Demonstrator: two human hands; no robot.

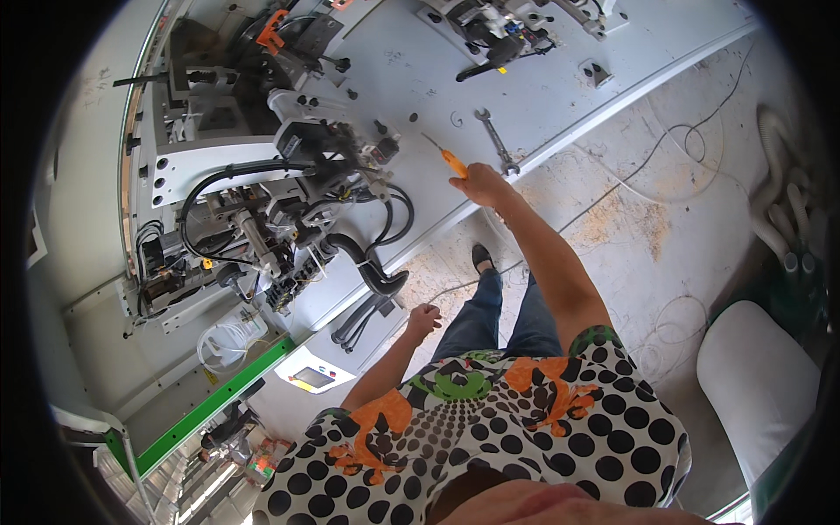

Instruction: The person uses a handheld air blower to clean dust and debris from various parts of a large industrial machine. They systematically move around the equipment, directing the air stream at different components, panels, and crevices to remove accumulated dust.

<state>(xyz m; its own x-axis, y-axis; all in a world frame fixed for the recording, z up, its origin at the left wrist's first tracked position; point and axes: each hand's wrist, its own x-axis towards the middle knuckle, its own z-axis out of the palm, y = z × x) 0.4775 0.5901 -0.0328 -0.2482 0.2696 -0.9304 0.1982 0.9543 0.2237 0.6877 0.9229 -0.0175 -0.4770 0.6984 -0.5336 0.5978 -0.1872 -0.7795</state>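
Note:
My right hand (pixel 484 187) grips the orange handle of a screwdriver (pixel 454 164), whose thin metal shaft points up and left over the pale machine bed. Just right of that hand, an open-ended wrench (pixel 497 141) lies on the bed near its edge. Lower down, my left hand (pixel 424 321) hangs beside the machine with its fingers partly curled; whether it holds anything small cannot be told. Left of both hands is a machine unit (pixel 262 223) with black cables, hoses and metal cylinders. A black corrugated hose (pixel 367 262) ends near my left hand.
A control panel with a screen (pixel 314 377) sits at the lower left, by a green rail (pixel 216 407). Another machine unit (pixel 492 33) stands at the top. Cables and sawdust (pixel 607 216) lie on the floor. Grey hoses (pixel 774 190) and a white rounded object (pixel 755 367) are at right.

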